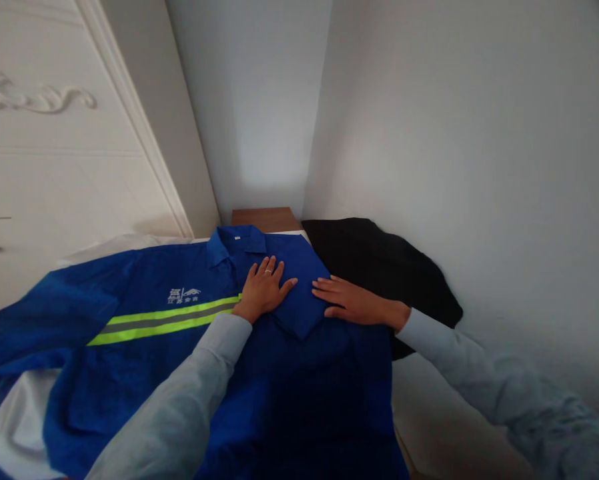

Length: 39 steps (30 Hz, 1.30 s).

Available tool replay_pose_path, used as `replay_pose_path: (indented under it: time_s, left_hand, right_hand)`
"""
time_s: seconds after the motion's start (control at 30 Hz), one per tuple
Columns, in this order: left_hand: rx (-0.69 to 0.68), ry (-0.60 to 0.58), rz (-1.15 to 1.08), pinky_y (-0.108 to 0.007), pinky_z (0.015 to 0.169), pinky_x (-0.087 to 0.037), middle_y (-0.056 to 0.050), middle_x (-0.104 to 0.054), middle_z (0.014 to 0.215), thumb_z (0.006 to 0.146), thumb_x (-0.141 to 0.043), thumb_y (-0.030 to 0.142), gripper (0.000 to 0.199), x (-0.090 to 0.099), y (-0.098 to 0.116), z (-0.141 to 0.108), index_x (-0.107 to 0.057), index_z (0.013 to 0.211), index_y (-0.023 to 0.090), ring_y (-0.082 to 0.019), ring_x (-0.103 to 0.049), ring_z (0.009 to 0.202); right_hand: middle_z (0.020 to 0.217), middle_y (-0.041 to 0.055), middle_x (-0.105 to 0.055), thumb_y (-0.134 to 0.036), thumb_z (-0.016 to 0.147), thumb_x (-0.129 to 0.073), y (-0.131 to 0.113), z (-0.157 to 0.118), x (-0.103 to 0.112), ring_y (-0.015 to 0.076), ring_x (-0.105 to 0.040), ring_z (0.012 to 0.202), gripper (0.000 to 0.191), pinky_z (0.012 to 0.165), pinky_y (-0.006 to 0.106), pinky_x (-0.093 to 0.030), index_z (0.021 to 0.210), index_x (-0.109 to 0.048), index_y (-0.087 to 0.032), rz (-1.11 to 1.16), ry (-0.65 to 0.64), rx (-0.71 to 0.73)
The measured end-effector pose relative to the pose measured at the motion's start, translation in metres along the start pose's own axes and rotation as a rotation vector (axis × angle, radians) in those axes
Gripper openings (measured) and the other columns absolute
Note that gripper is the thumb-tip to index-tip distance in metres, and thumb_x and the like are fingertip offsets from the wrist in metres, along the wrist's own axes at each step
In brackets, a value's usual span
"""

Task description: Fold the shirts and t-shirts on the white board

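Observation:
A blue work jacket (179, 373) with a collar, a white chest logo and a yellow-green and grey stripe lies spread out. Its right part is folded inward over the front, up to near the collar. My left hand (265, 288) rests flat on the jacket just below the collar, fingers spread, a ring on one finger. To the right, my right hand (352, 301) lies on the folded part near its outer edge, fingers stretched toward the left hand. Neither hand grips the cloth.
Black cloth (384, 260) lies behind and right of the jacket, against the wall. A brown wooden piece (264, 219) stands in the corner. White furniture (79, 173) with carved trim rises at the left. White fabric (22, 423) shows at the lower left.

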<state>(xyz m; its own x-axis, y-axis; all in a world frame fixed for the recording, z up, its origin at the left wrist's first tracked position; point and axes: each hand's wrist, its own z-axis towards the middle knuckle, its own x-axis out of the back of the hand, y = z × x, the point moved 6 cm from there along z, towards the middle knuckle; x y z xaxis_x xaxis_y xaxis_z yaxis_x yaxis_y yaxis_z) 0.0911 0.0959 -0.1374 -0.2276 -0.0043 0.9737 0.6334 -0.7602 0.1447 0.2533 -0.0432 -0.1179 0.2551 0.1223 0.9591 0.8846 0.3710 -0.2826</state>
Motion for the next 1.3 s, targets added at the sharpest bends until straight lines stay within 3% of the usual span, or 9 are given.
replay_pose_path:
  time_s: [0.1,0.23,0.37,0.6,0.7,0.83,0.97,1.1,1.3]
  left_hand:
    - [0.002,-0.026,0.017,-0.056,0.122,-0.024,-0.02,-0.036,0.163,0.1,-0.028,0.067,0.078,-0.001,0.001,0.0,-0.043,0.155,0.014,-0.036,-0.029,0.153]
    - [-0.008,-0.093,0.002,-0.055,0.124,-0.022,-0.019,-0.032,0.165,0.101,-0.026,0.067,0.08,-0.002,0.001,0.0,-0.039,0.157,0.012,-0.035,-0.025,0.154]
    - [-0.044,-0.155,0.02,-0.053,0.125,-0.02,-0.015,-0.028,0.167,0.101,-0.026,0.067,0.078,0.002,-0.015,-0.007,-0.033,0.16,0.016,-0.032,-0.022,0.156]
    - [0.083,-0.245,0.098,-0.061,0.122,-0.02,-0.016,-0.026,0.167,0.105,-0.026,0.056,0.068,0.018,-0.057,-0.03,-0.031,0.16,0.017,-0.032,-0.019,0.156]
    - [0.125,-0.264,0.075,-0.063,0.121,-0.022,-0.014,-0.023,0.168,0.106,-0.025,0.052,0.065,0.018,-0.06,-0.033,-0.029,0.161,0.019,-0.032,-0.016,0.157]
    - [0.143,-0.235,0.088,-0.063,0.122,-0.02,-0.014,-0.022,0.169,0.106,-0.025,0.05,0.064,0.015,-0.058,-0.034,-0.027,0.162,0.02,-0.031,-0.014,0.157]
    - [0.136,-0.204,0.089,-0.062,0.123,-0.019,-0.014,-0.022,0.169,0.106,-0.025,0.049,0.063,0.014,-0.057,-0.035,-0.027,0.162,0.019,-0.03,-0.014,0.157]
    - [0.162,-0.201,0.079,-0.061,0.123,-0.018,-0.014,-0.021,0.169,0.106,-0.025,0.048,0.062,0.014,-0.06,-0.036,-0.028,0.162,0.019,-0.029,-0.015,0.157]
    - [0.173,-0.154,-0.04,-0.061,0.123,-0.018,-0.013,-0.029,0.167,0.106,-0.031,0.047,0.058,0.014,-0.06,-0.035,-0.038,0.157,0.02,-0.029,-0.02,0.156]
  right_hand:
    - [0.165,0.0097,-0.034,-0.057,0.104,-0.041,0.0,-0.035,-0.015,0.028,-0.026,0.154,0.064,0.127,0.054,-0.021,0.158,-0.039,-0.024,-0.035,0.054,-0.095]
    - [0.165,0.0098,-0.031,-0.058,0.104,-0.038,0.01,-0.059,-0.024,0.0288,-0.029,0.153,0.065,0.126,0.055,-0.026,0.159,-0.036,-0.024,-0.076,0.124,-0.172]
    - [0.165,0.0084,-0.032,-0.058,0.104,-0.038,0.014,-0.064,-0.029,0.0283,-0.031,0.153,0.063,0.126,0.056,-0.027,0.159,-0.037,-0.027,-0.105,0.147,-0.157]
    - [0.161,0.012,-0.041,-0.063,0.102,-0.035,0.015,-0.062,-0.028,0.0325,-0.037,0.15,0.065,0.122,0.06,-0.032,0.151,-0.051,-0.024,-0.128,0.163,-0.188]
    - [0.157,0.0158,-0.047,-0.067,0.1,-0.035,-0.003,-0.047,-0.018,0.0366,-0.039,0.148,0.069,0.12,0.064,-0.032,0.149,-0.053,-0.022,-0.117,0.196,-0.21]
    - [0.165,0.0153,-0.031,-0.067,0.1,-0.038,-0.062,-0.008,-0.007,0.0346,-0.028,0.154,0.076,0.125,0.06,-0.025,0.159,-0.037,-0.019,-0.072,0.306,-0.053]
    - [0.162,0.0202,-0.035,-0.065,0.099,-0.043,-0.108,0.024,-0.033,0.036,-0.029,0.153,0.078,0.124,0.059,-0.028,0.157,-0.04,-0.013,-0.038,0.23,0.062]
    - [0.16,0.0249,-0.037,-0.065,0.095,-0.053,-0.115,0.016,-0.061,0.0382,-0.034,0.15,0.084,0.123,0.059,-0.03,0.155,-0.042,-0.008,-0.078,0.196,0.062]
    - [0.16,0.0218,-0.04,-0.064,0.096,-0.052,-0.103,-0.013,-0.068,0.035,-0.037,0.15,0.082,0.122,0.057,-0.032,0.158,-0.038,-0.012,-0.098,0.26,0.062]
